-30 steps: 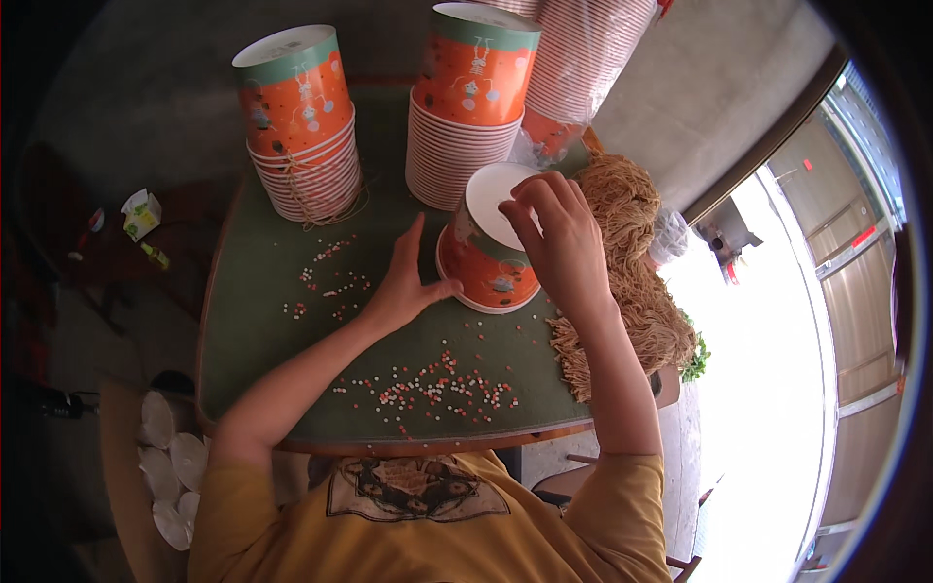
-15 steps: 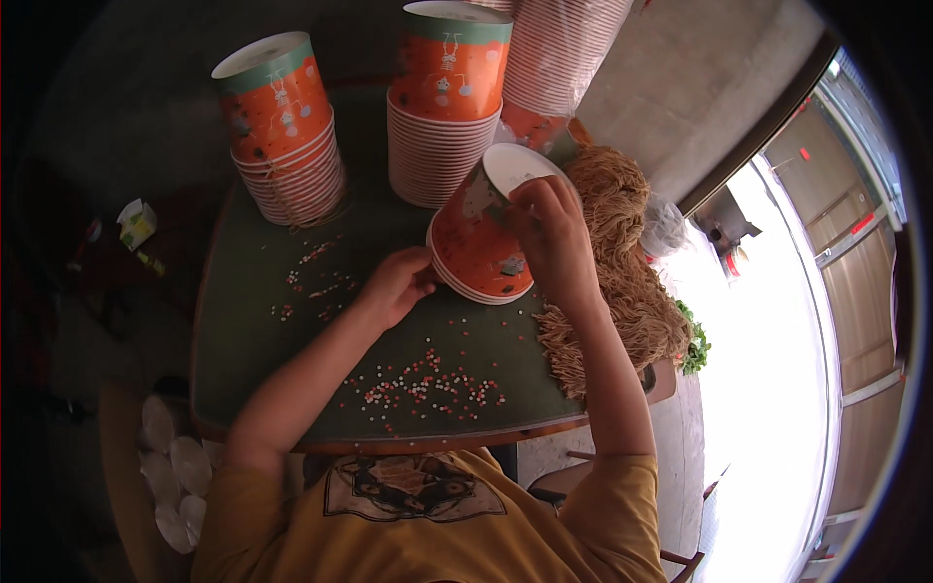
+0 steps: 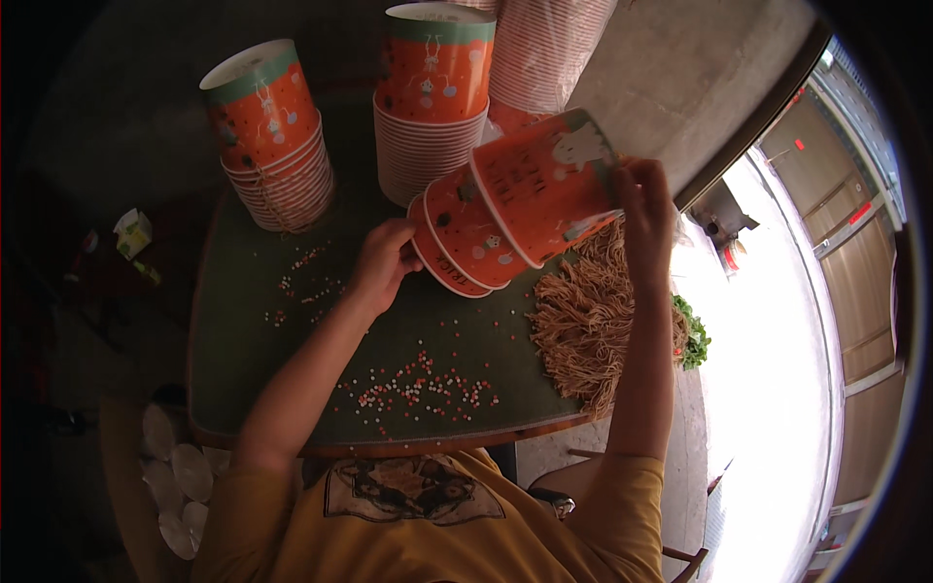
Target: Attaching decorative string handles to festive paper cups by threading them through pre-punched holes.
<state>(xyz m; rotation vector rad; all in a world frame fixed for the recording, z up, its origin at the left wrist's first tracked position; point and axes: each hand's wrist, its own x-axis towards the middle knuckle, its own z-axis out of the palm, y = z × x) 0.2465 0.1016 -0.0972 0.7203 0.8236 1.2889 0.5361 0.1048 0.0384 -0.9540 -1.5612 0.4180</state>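
Observation:
Several orange paper buckets with green bands and printed figures are tilted above the green table (image 3: 466, 345), partly slid apart. My right hand (image 3: 646, 199) is closed on the base end of the outermost paper bucket (image 3: 544, 189), drawn up to the right. The lower paper buckets (image 3: 466, 233) still sit inside one another below it. My left hand (image 3: 382, 264) grips the rim of the lowest one, its fingertips partly hidden behind that rim. Small red and white beads (image 3: 418, 387) lie scattered on the table in front of me.
Upside-down bucket stacks stand at the back, one left (image 3: 264, 131) and one centre (image 3: 434, 107). Behind is a plastic-wrapped stack (image 3: 549, 49). Tan string bundles (image 3: 583, 321) lie at the right edge, by green leaves (image 3: 693, 335). A box of pale discs (image 3: 175, 476) sits lower left.
My right hand has moved up and right, drawing the outermost bucket partly off the others. The nested buckets tilt further to the right. My left hand stays at the lower rim.

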